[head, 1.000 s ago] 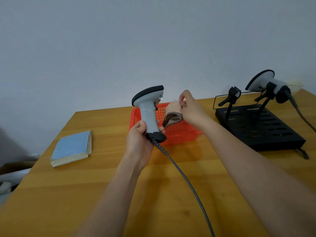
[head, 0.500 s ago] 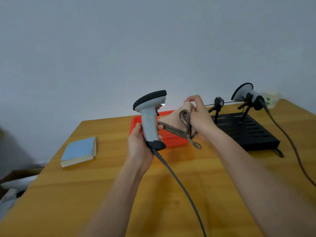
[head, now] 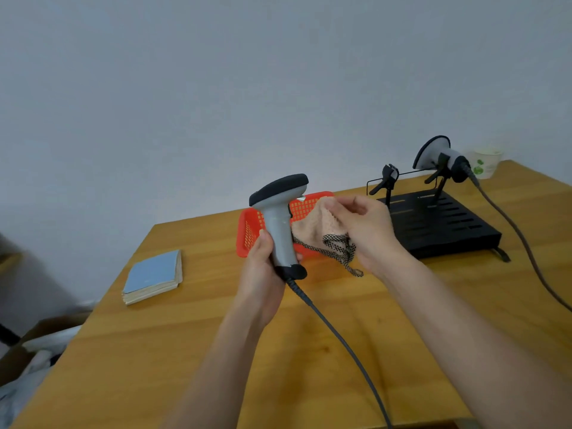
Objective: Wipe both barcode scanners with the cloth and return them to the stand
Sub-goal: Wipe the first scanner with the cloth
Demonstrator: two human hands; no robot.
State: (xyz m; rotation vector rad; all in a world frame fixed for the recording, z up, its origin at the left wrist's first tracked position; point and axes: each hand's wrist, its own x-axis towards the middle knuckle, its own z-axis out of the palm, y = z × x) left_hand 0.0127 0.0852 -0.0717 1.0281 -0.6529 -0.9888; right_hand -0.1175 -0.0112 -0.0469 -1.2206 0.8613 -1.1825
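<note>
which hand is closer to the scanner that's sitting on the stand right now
Right. The right hand, gripping the cloth, sits just left of the stand holding the docked scanner. The left hand is farther left, holding the other scanner.

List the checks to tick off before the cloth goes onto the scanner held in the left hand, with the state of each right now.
1. Left hand grips the held scanner by its handle, upright: ok.
2. Right hand holds the cloth: ok.
3. Cloth bunched beside the scanner; whether it touches the handle: cannot tell.
4. Held scanner's cable trails loose over the table, unsnagged: ok.
5. Left cradle on the stand free for the return: ok.
6. Second scanner wiped: cannot tell; it sits in the right cradle.
</note>
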